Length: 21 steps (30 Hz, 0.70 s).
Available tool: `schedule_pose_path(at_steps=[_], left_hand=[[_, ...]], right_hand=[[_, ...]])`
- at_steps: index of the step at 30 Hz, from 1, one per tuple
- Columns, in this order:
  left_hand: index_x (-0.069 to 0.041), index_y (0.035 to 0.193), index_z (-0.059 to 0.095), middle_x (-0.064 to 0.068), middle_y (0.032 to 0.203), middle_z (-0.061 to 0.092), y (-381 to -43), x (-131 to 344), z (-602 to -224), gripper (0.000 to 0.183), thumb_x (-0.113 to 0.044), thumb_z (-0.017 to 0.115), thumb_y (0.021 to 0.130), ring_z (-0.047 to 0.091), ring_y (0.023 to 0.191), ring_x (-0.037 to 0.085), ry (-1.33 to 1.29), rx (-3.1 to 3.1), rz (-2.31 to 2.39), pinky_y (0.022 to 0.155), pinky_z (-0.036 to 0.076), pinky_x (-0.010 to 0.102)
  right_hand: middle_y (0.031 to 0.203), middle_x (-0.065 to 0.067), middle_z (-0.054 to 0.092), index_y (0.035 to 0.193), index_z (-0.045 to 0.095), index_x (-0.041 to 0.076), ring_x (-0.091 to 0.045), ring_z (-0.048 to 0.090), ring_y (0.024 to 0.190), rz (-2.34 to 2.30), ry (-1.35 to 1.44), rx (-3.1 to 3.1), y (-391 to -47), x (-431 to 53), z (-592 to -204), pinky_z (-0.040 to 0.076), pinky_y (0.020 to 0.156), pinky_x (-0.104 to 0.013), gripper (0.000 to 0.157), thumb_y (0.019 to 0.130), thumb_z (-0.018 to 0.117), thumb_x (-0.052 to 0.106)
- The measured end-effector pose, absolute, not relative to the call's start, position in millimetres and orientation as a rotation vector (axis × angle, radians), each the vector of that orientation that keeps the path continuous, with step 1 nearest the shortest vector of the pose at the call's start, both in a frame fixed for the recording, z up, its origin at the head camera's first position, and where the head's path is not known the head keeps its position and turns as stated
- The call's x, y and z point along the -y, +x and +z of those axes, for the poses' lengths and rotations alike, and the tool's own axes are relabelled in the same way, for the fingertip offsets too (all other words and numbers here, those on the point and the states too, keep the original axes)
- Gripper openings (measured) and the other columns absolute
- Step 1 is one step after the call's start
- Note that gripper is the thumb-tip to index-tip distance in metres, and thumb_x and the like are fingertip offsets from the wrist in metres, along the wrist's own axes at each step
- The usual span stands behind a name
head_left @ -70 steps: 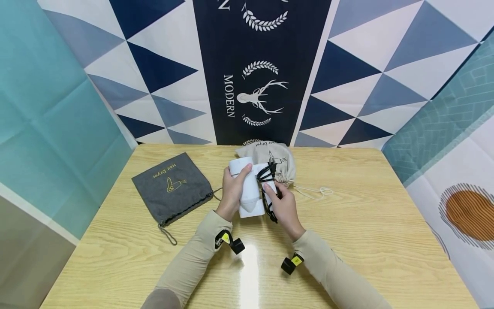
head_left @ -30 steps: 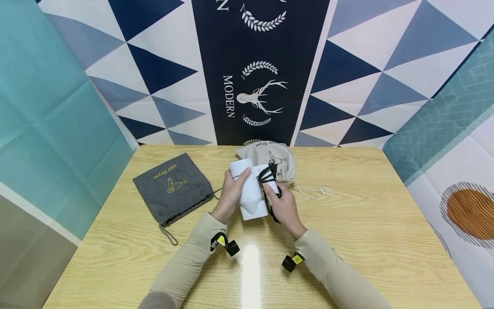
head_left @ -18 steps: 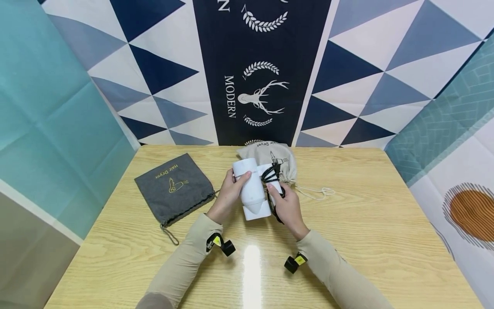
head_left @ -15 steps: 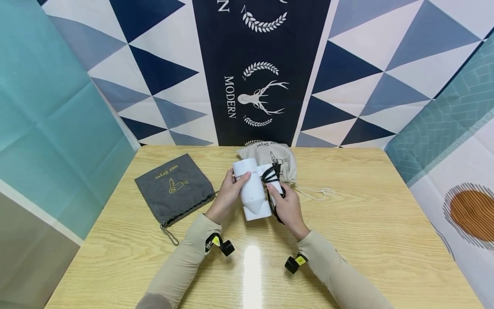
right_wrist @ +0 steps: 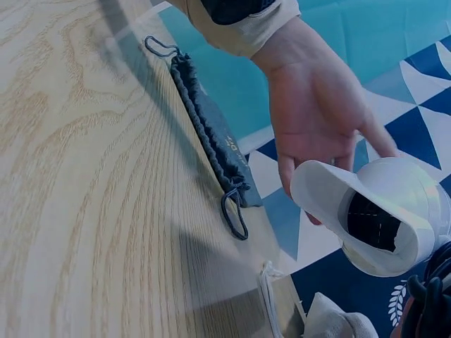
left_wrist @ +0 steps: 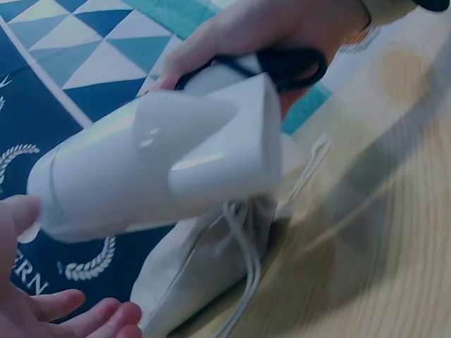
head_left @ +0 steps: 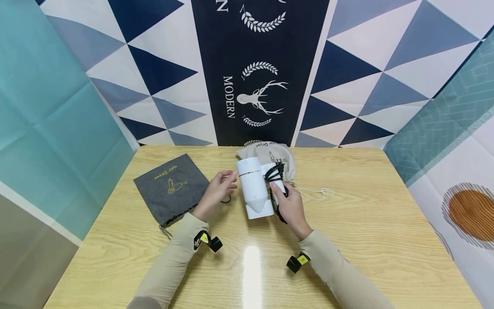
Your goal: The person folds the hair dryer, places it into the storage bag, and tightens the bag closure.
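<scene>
A white hair dryer [head_left: 252, 184] is held above the table by my right hand [head_left: 291, 208], which grips its handle together with the bundled black cord [head_left: 275, 172]. In the right wrist view the flat nozzle [right_wrist: 324, 197] shows its dark opening. Just left of the dryer's body, my left hand [head_left: 219, 191] stands apart from it with fingers relaxed and palm turned toward it. From the left wrist, the dryer's barrel [left_wrist: 106, 169] crosses the view, with fingers [left_wrist: 106, 320] of my left hand below it.
A flat grey drawstring bag [head_left: 171, 189] printed "Hair Dryer" lies at the left, partly behind my left hand. A beige drawstring bag [head_left: 266, 150] lies at the table's back edge behind the dryer, its white cord [head_left: 320, 193] trailing right. A patterned cloth wall [head_left: 347, 86] borders the table.
My left hand has let go of the dryer's body and moved left. The right hand still holds the handle and cord, and the dryer has shifted slightly right.
</scene>
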<state>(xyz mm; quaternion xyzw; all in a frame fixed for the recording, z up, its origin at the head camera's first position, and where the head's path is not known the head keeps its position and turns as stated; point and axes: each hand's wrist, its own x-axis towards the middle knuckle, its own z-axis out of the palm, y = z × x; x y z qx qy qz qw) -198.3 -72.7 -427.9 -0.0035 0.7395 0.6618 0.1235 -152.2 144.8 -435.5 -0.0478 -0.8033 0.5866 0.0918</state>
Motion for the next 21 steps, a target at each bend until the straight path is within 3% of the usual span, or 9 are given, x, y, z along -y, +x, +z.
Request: schedule_pose_path(at_steps=[7, 13, 21], left_hand=[[0.002, 0.140, 0.045, 0.024, 0.130, 0.055, -205, 100, -434, 0.053, -0.030, 0.055, 0.099, 0.056, 0.118, 0.039, 0.096, -2.412, 1.618, 0.100, 0.047, 0.049], [-0.001, 0.136, 0.051, 0.021, 0.134, 0.055, -208, 130, -439, 0.050, -0.034, 0.056, 0.099, 0.051, 0.125, 0.036, 0.093, -2.562, 1.366, 0.104, 0.041, 0.050], [-0.001, 0.132, 0.052, 0.021, 0.130, 0.055, -206, 163, -443, 0.048, -0.033, 0.058, 0.097, 0.053, 0.120, 0.037, 0.015, -2.677, 1.064, 0.096, 0.046, 0.050]], right_hand=[[0.076, -0.013, 0.061, 0.112, 0.067, -0.001, -0.009, 0.051, 0.060, 1.724, -0.141, 2.398, -152, -146, -435, 0.045, 0.054, -0.023, 0.037, 0.097, 0.060, 0.032], [0.078, -0.016, 0.062, 0.114, 0.066, 0.000, -0.012, 0.052, 0.062, 1.700, -0.166, 2.421, -153, -148, -435, 0.045, 0.056, -0.024, 0.037, 0.097, 0.060, 0.032], [0.075, -0.015, 0.061, 0.107, 0.067, -0.002, -0.012, 0.051, 0.060, 1.702, -0.160, 2.422, -152, -147, -437, 0.044, 0.054, -0.024, 0.035, 0.096, 0.061, 0.031]])
